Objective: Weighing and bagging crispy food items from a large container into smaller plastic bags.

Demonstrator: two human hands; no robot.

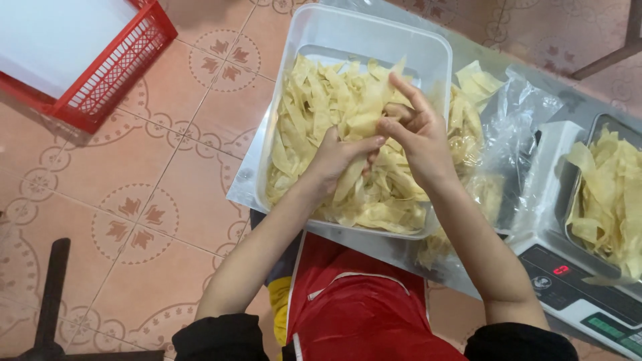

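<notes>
The left hand (338, 155) and right hand (414, 134) are working inside the clear plastic tub (374, 33) at the tabletop's near edge. Both grips are pinching pale yellow strips (321, 107) filling the tub. A digital scale (575, 267) is carrying a tray of strips (612, 194) alongside, with a red basket (114, 67) lying on the floor.

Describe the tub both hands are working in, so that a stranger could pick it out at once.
Start at the grey metal table on the right, above the patterned tile floor. At its left end stands a clear rectangular plastic tub heaped with pale yellow flat strips; the left hand and right hand are in it. Unlike the steel scale tray of strips further right, it is see-through plastic.
</notes>
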